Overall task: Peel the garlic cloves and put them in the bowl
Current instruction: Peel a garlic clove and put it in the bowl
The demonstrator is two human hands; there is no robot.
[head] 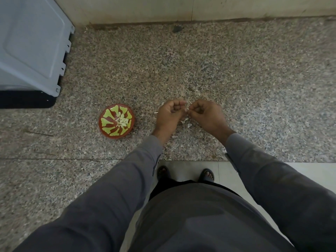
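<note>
A red bowl (109, 132) with a green leaf pattern stands on the granite counter, left of my hands. Several peeled garlic cloves (122, 121) lie in its middle. My left hand (169, 115) and my right hand (206, 115) meet above the counter, fingers curled. Between their fingertips they pinch a small garlic clove (187, 109), mostly hidden by the fingers. Bits of white garlic skin (189, 125) lie on the counter beneath the hands.
A grey appliance (31, 46) on a black base fills the counter's back left. A tiled wall (181, 8) runs along the back. The counter's front edge (190, 160) is close to my body, with pale floor tiles and my sandalled feet below.
</note>
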